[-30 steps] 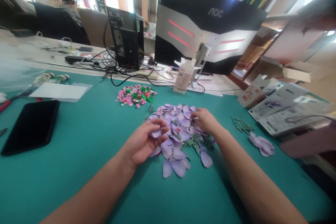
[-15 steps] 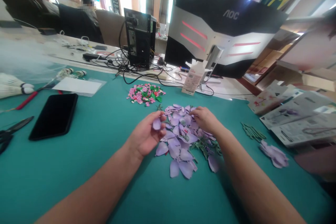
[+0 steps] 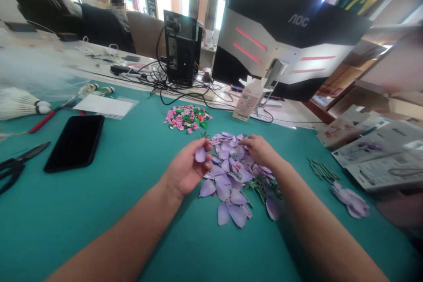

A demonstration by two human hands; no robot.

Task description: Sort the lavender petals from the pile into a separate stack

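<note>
My left hand [image 3: 190, 165] is closed around a lilac plastic petal [image 3: 200, 154], held up at the left side of a heap of loose petals. At the heap's upper right, my right hand [image 3: 259, 149] has its fingers bent together among the pieces; whatever is between the fingertips is hidden. The lilac petal heap [image 3: 223, 185] lies on the green mat between both hands. Dark green leaf pieces [image 3: 259, 189] show at its right edge, partly under my right forearm.
Behind the heap lies a pile of small pink and green pieces [image 3: 188, 119]. On the left are a phone [image 3: 75, 143], scissors [image 3: 20, 163] and shuttlecocks [image 3: 23, 103]. Green stems [image 3: 322, 169], stacked petals [image 3: 350, 200] and printed boxes [image 3: 373, 150] sit right. A monitor [image 3: 287, 39] stands behind.
The whole view has shifted slightly, so things appear a little further right. My left hand still has the petal, and my right hand stays at the heap with its fingers barely changed.
</note>
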